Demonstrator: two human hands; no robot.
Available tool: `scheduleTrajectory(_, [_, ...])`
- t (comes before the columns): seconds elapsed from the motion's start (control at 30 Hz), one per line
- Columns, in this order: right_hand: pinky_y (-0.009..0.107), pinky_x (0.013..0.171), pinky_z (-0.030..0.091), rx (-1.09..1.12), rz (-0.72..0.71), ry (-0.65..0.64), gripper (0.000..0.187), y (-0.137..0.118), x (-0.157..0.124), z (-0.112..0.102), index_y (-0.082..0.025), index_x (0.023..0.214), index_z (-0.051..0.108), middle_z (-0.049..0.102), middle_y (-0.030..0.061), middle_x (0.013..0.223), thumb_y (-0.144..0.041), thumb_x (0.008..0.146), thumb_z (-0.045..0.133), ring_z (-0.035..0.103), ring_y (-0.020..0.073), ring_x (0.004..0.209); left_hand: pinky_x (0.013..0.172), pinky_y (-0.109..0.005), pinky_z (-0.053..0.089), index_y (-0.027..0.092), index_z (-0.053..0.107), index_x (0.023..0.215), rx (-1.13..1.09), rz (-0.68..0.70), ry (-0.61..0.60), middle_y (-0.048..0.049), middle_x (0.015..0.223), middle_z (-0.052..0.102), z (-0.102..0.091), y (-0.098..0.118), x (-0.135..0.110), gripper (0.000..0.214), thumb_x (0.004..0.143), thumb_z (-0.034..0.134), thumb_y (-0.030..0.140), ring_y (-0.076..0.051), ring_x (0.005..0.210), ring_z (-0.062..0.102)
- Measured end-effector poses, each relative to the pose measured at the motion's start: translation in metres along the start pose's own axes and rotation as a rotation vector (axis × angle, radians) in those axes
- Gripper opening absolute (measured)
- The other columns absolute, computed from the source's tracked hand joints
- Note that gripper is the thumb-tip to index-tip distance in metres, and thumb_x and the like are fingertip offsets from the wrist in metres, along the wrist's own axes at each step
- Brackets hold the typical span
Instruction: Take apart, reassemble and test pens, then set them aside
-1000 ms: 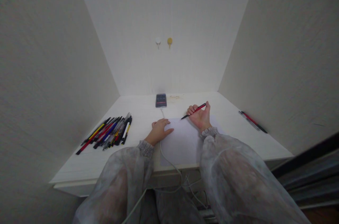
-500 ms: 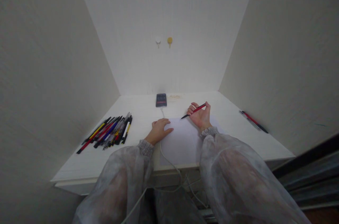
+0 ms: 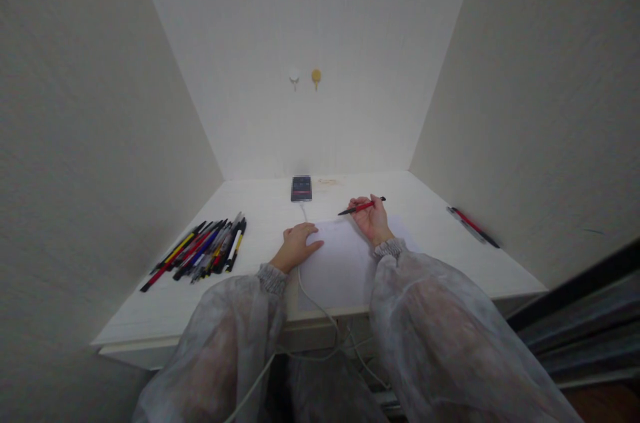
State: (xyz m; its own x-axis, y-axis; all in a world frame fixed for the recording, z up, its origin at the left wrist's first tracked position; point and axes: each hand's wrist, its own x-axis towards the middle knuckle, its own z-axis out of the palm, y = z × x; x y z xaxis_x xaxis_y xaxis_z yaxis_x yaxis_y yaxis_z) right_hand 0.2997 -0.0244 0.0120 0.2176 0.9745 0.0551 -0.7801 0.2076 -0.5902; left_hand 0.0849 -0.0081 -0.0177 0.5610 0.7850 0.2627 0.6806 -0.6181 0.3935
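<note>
My right hand (image 3: 371,219) holds a red pen with a black tip (image 3: 361,206) over the far edge of a white sheet of paper (image 3: 336,263); the pen lies nearly level, tip pointing left. On the sheet's left edge rests my left hand (image 3: 297,245), fingers stretched flat on the paper. Both arms are in translucent grey sleeves.
A pile of several coloured pens (image 3: 200,252) lies at the left of the white desk (image 3: 165,303). Two pens (image 3: 473,226) lie by the right wall. A dark phone (image 3: 301,188) with a white cable (image 3: 320,306) stands at the back. Two wall hooks (image 3: 305,77) hang above.
My right hand has turned the pen from a slant to nearly level and lifted slightly away from me. The left hand has stayed on the paper.
</note>
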Motion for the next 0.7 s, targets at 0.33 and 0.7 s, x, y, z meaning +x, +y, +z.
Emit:
scheduleTrajectory(0.33, [0.020,0.049,0.041,-0.283,-0.185,0.012,0.013,0.0040,-0.0005,-0.0011,-0.018,0.067,0.053,0.053,-0.0049,0.051,-0.027,0.066,0.062,0.050,0.0079,0.049,0.093,-0.040,0.026,0.022,0.054,0.105,0.014,0.006,0.003,-0.0052,0.119,0.052,0.0004,0.0006,0.0003,0.039,0.074,0.050,0.045,-0.021,0.112,0.042])
scheduleTrajectory(0.7, [0.032,0.081,0.043,-0.490,-0.364,-0.097,0.051,0.0110,-0.0046,0.0018,-0.026,0.109,0.044,0.047,0.0068,0.122,-0.036,0.063,0.063,0.051,0.0170,0.105,0.095,-0.038,0.027,0.022,0.056,0.104,-0.006,-0.001,0.012,-0.0050,0.118,0.053,-0.0023,0.0033,-0.0011,0.036,0.074,0.050,0.042,-0.020,0.112,0.043])
